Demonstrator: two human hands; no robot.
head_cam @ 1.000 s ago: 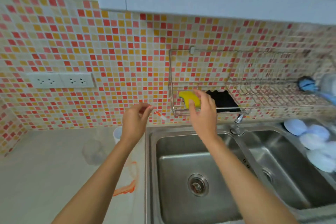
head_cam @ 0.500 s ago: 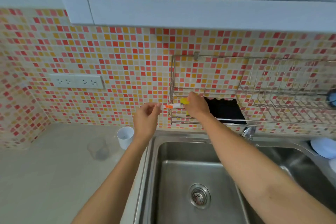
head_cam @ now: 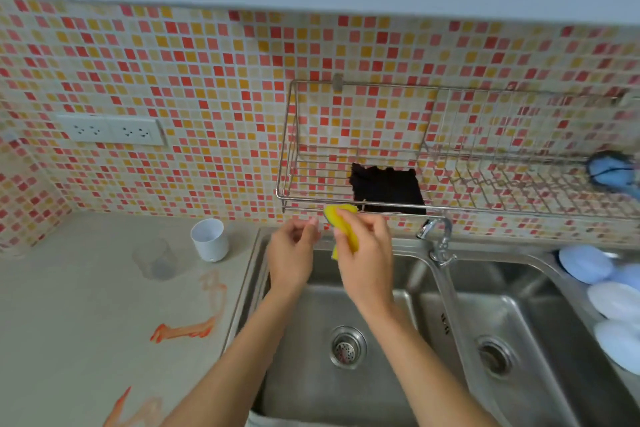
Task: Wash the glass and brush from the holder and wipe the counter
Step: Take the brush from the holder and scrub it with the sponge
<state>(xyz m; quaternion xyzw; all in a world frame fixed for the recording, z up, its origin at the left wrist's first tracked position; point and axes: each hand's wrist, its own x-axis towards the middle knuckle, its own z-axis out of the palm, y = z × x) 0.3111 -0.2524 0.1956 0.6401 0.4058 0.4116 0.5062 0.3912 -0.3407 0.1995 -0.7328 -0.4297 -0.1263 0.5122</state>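
Right hand (head_cam: 363, 246) grips yellow sponge (head_cam: 343, 224) at rack edge (head_cam: 346, 206), left hand (head_cam: 292, 253) curled beside, its grip unclear, above sink (head_cam: 304, 374)

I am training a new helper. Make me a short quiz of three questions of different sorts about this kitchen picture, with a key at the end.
1. True or false: the right hand grips a yellow sponge.
2. Multiple choice: where does the black cloth lie? A) in the left sink basin B) on the wire rack C) on the counter
3. Fill in: on the counter, beside the clear glass, stands a white ____.

Key
1. True; its fingers curl round the sponge above the left sink basin.
2. B; the cloth lies on the wire rack on the tiled wall.
3. cup; the white cup stands upright near the wall.
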